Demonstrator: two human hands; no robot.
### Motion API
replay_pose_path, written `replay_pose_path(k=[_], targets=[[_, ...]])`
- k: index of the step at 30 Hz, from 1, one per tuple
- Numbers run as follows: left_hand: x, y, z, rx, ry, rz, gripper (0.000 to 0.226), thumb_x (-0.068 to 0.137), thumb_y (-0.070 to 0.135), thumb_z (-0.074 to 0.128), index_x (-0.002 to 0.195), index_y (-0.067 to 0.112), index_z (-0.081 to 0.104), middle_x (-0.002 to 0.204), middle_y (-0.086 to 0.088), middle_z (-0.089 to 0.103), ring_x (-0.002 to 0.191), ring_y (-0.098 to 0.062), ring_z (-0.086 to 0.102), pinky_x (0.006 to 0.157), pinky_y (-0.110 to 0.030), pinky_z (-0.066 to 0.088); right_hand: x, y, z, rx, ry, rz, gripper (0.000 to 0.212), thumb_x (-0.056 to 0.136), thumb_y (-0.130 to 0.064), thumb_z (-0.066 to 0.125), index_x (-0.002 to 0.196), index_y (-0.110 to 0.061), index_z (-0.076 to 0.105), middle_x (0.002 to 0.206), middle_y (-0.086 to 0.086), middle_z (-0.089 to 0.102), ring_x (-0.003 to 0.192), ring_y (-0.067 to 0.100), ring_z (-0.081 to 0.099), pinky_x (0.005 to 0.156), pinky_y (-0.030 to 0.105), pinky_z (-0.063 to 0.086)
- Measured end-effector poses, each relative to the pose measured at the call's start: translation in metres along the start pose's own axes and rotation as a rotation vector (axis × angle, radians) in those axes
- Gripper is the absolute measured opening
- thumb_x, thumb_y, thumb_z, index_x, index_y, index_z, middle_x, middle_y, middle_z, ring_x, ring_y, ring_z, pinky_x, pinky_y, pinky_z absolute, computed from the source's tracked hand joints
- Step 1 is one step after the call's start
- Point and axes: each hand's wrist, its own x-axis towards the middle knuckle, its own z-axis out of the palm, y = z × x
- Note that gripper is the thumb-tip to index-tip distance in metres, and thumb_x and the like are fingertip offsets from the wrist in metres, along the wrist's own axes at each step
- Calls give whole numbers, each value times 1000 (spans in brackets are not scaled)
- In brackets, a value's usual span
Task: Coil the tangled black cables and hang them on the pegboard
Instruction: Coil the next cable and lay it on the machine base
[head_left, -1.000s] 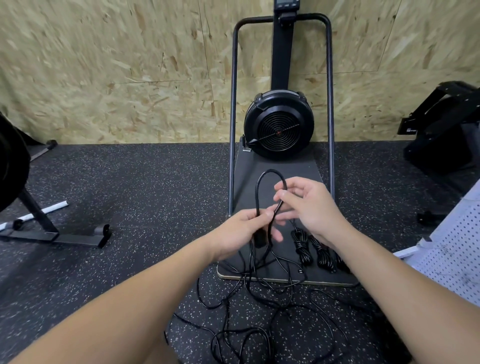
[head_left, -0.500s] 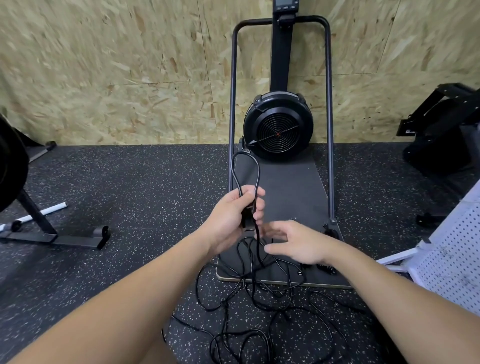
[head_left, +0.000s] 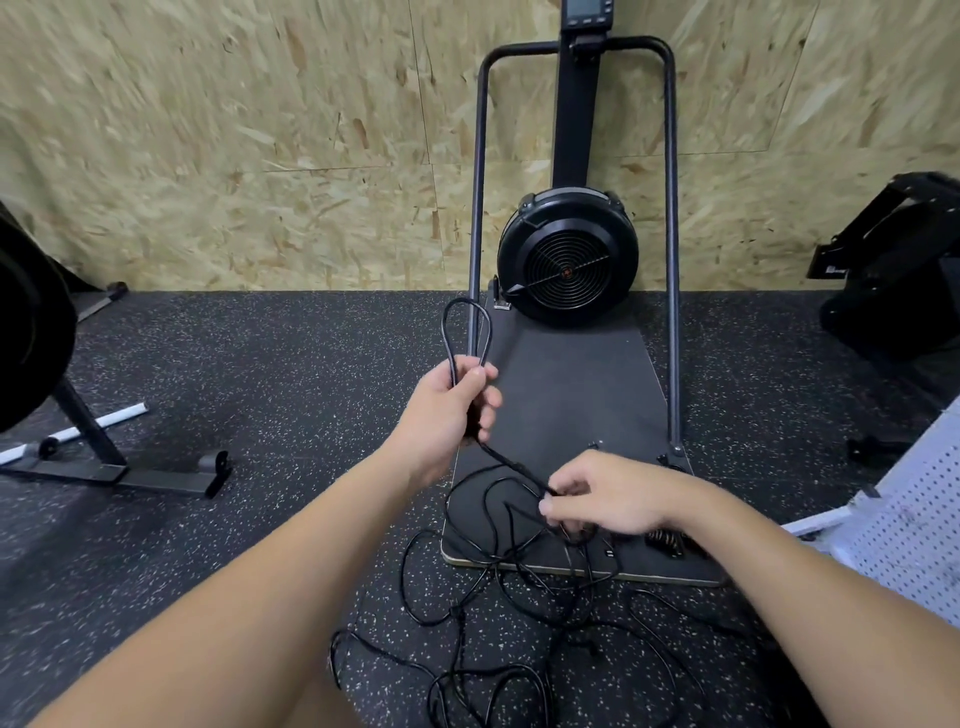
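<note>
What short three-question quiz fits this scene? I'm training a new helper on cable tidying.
1. True or false: the left hand holds a loop of black cable upright.
2. What do the right hand fingers pinch? A) the pegboard B) a cable strand C) the fan
3. Fill in: most of the loose tangle lies on the ____.

Key: 1 true; 2 B; 3 floor.

Two hands, left hand (head_left: 441, 415) and right hand (head_left: 608, 496), one tangle of black cables (head_left: 519, 597), one coiled cable bundle (head_left: 667, 540), one white pegboard (head_left: 914, 530), one fan-wheel exercise machine (head_left: 567, 260)
</note>
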Motion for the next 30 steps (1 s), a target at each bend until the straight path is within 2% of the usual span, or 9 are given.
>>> replay_pose_path(k=[4,6,10,13,17,21,23,28,30], targets=[[3,-14,-11,438,13,-13,17,113,9,48,113,7,65,80,0,65,65,-19,50,56,-28,42,-11,-7,-24,282,290,-118,10,102,-29,77,96,-23,82,79,3,77,67,16,60,68,32,51],[-6,-18,2,524,-76,-49,27,113,31,55,113,8,70,82,2,65,69,-18,51,59,-29,41,-11,-17,-23,426,403,-180,6,100,-19,80,95,-18,83,77,7,77,63,18,56,63,29,47],[-27,-27,34,525,-275,-146,76,99,85,47,107,12,69,91,2,64,79,-17,54,71,-36,47,1,-28,-8,509,538,-131,4,94,-2,77,93,-6,77,76,12,79,61,19,59,56,25,46],[-33,-31,45,299,-320,-200,61,106,73,49,108,15,68,88,-4,61,68,-17,54,56,-29,41,4,-20,-8,671,589,-76,14,89,4,78,100,-3,76,82,22,78,67,23,65,62,29,53],[-29,-24,43,173,-340,-187,48,115,52,46,105,10,67,82,-16,65,61,-23,56,54,-32,46,1,-11,-15,836,566,-133,25,91,8,78,114,0,68,99,20,79,81,30,74,79,33,60],[-26,-22,36,255,-323,-190,45,119,41,44,102,6,67,68,-8,54,51,-20,39,49,-29,37,2,-7,-16,503,581,-45,38,78,-14,93,107,-17,68,106,-3,81,94,30,77,91,45,58],[-24,-25,36,319,-273,-186,42,118,41,45,101,8,63,64,-3,44,50,-16,32,48,-28,33,6,-3,-11,441,563,-35,37,80,-21,90,107,-24,65,106,-9,80,97,42,76,87,56,57],[-21,-20,36,275,-156,-154,49,117,44,47,116,-1,67,62,-1,35,50,-15,28,48,-27,31,11,-4,-3,381,647,-84,40,90,-12,82,116,-32,59,119,-5,69,96,8,73,78,17,51],[-23,-14,35,226,-162,-145,50,116,46,48,120,1,67,63,0,31,52,-15,26,48,-26,30,11,1,-1,303,623,-38,46,91,-14,82,125,-33,58,129,-12,63,111,3,67,86,16,51]])
